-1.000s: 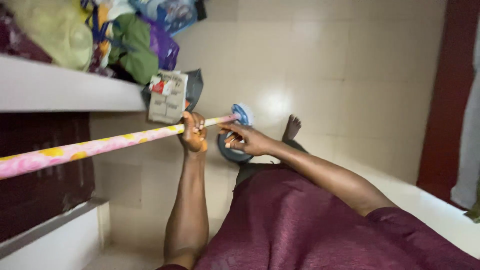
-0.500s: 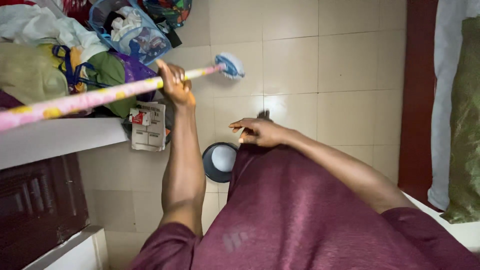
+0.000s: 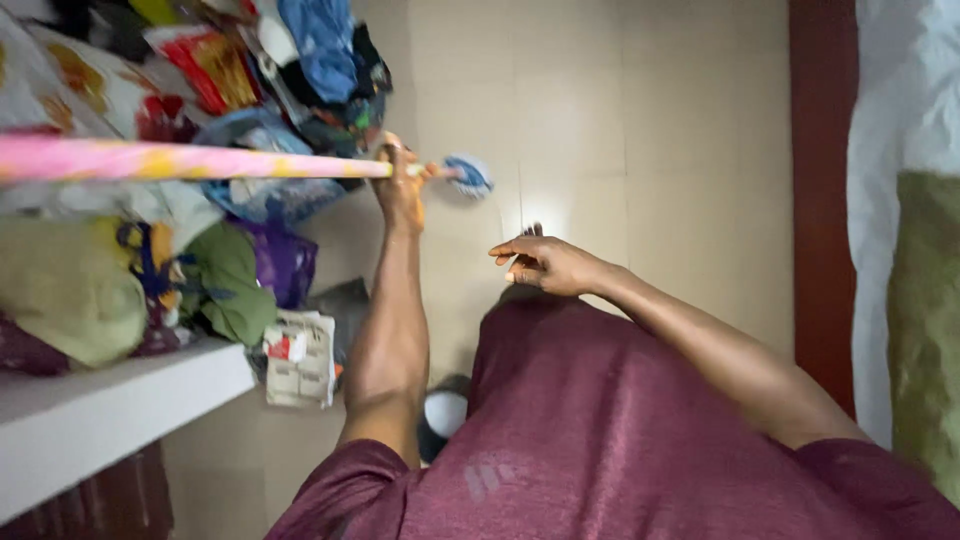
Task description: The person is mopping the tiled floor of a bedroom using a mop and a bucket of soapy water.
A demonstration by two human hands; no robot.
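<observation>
The pink-and-yellow mop handle [image 3: 190, 160] crosses a shelf [image 3: 110, 410] of piled bags and clothes [image 3: 200, 260]; a swing could dislodge them. The left hand [image 3: 400, 180] grips it near the blue mop head [image 3: 468, 175]. The right hand [image 3: 545, 265] hovers open, empty.

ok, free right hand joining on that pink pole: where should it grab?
Probably the bare pink pole just behind the left hand, coming from below. The shaft lies near level and slim, so fingers can wrap it; the blue head end offers little room.
</observation>
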